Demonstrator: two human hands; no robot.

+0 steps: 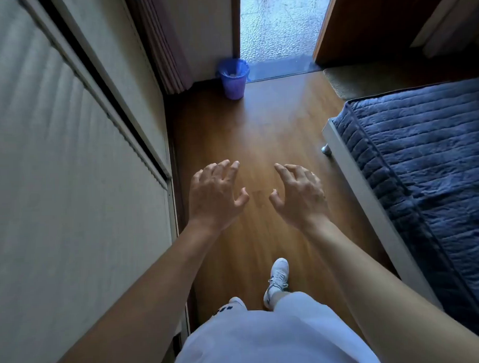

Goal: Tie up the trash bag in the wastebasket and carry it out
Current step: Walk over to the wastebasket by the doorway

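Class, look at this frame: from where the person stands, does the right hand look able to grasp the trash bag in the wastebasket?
Probably not yet. The right hand is empty with fingers spread, and the trash bag sits in the wastebasket at the corridor's far end. The bare floor between looks unobstructed, so walking closer should do it.

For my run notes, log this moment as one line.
phase: approach | left hand: open, empty | right hand: open, empty | wastebasket: far corner by doorway, trash bag untied | floor
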